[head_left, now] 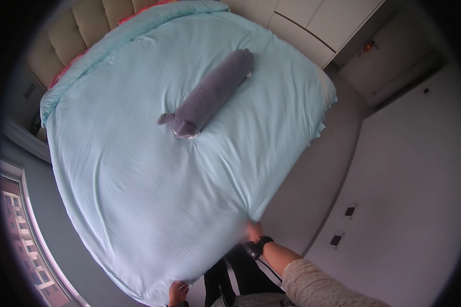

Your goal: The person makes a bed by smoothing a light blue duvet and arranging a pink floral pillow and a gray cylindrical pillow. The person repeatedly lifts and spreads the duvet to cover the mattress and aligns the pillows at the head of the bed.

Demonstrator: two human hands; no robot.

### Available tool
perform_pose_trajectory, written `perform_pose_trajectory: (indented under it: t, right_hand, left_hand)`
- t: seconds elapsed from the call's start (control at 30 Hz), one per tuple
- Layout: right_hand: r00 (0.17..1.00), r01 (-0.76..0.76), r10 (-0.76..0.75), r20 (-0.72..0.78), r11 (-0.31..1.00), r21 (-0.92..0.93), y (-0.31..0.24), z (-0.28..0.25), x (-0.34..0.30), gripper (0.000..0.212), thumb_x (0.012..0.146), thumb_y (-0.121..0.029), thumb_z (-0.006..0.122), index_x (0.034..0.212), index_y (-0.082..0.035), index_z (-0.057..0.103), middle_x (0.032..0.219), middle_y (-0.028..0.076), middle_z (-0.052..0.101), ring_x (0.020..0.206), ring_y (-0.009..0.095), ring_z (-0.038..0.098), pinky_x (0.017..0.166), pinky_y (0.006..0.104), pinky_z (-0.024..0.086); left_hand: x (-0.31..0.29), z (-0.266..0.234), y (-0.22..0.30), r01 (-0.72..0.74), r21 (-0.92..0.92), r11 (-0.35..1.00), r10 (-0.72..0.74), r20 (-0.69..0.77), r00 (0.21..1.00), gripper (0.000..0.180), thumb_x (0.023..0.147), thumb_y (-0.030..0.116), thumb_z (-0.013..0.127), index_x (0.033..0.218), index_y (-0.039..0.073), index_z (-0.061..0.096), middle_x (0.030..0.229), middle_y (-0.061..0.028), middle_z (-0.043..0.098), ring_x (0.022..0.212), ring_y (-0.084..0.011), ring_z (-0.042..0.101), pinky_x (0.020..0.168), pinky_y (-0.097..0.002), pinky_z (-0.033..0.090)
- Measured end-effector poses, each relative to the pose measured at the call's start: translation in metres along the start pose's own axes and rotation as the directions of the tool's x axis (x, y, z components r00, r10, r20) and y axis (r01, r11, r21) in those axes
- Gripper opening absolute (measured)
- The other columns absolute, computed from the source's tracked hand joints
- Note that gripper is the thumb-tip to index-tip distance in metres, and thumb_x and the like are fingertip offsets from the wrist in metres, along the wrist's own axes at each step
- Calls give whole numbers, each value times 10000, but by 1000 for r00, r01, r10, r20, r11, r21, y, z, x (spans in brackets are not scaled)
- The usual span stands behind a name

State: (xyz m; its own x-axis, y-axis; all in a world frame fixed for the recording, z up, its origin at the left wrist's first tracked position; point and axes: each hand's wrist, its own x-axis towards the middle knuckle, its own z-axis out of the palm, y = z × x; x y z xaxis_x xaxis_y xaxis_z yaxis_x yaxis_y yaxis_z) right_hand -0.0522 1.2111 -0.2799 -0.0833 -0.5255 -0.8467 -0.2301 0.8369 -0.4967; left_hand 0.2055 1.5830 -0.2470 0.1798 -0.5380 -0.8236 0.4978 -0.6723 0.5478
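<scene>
A light blue duvet (153, 174) is spread over the bed, its near edge hanging toward me. My right hand (254, 231), with a dark band and small device at the wrist, is closed on the duvet's near right corner. Creases fan out across the cloth from that grip. At the bottom, my left hand (178, 292) is closed on the near edge, fingers curled over the fabric. A long grey plush toy (212, 94) with floppy ears lies slantwise on the duvet, out of reach of both hands.
Behind the bed rises a beige padded headboard (61, 36), with red bedding at its foot. White cabinets (297, 36) flank the far right side. A grey floor strip (312, 184) runs between bed and white wall (404, 179). On the left is a window (33, 240).
</scene>
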Motion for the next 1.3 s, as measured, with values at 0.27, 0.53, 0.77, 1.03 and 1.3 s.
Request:
perform_pose_trajectory:
  t: [0.27, 0.53, 0.77, 1.03, 1.3]
  right_hand:
    - [985, -93, 61, 159, 974, 206, -11, -65, -48, 64, 752, -92, 549, 697, -98, 517, 655, 25, 507, 624, 110, 507, 548, 247, 431]
    - [919, -237, 19, 394, 823, 516, -22, -127, -100, 84, 818, -113, 520, 807, -31, 506, 753, 60, 534, 698, 159, 536, 608, 270, 464]
    - [947, -200, 14, 320, 806, 557, 0, -156, -93, 120, 815, -139, 520, 765, -30, 514, 674, 74, 544, 612, 173, 533, 540, 293, 460]
    - [930, -186, -88, 356, 725, 664, -7, -179, -134, 92, 818, -119, 509, 776, -39, 496, 706, 57, 535, 666, 163, 535, 590, 306, 462]
    - [951, -118, -129, 279, 686, 718, -15, -229, -126, 120, 806, -130, 509, 725, -42, 504, 630, 63, 534, 566, 186, 527, 536, 325, 451]
  left_hand:
    - [-9, -24, 59, 22, -646, 763, -85, -66, 994, 69, 794, 77, 457, 860, 56, 454, 802, -129, 514, 718, -305, 520, 609, -389, 434]
    - [22, -61, 115, 39, -685, 727, -46, 8, 999, 70, 778, 112, 466, 766, 45, 448, 762, -111, 482, 681, -307, 479, 584, -401, 405]
    - [59, -64, 148, 72, -753, 654, 85, 168, 982, 73, 765, 110, 461, 724, 52, 450, 672, -93, 458, 620, -272, 430, 564, -372, 378]
    - [-7, -10, 209, -156, -744, 650, 242, 8, 970, 42, 764, 32, 417, 723, 41, 419, 670, -70, 429, 558, -198, 404, 522, -292, 373]
    - [-56, 62, 276, -195, -791, 579, 265, -44, 963, 67, 784, 32, 426, 720, 42, 410, 643, -61, 416, 544, -182, 375, 505, -276, 351]
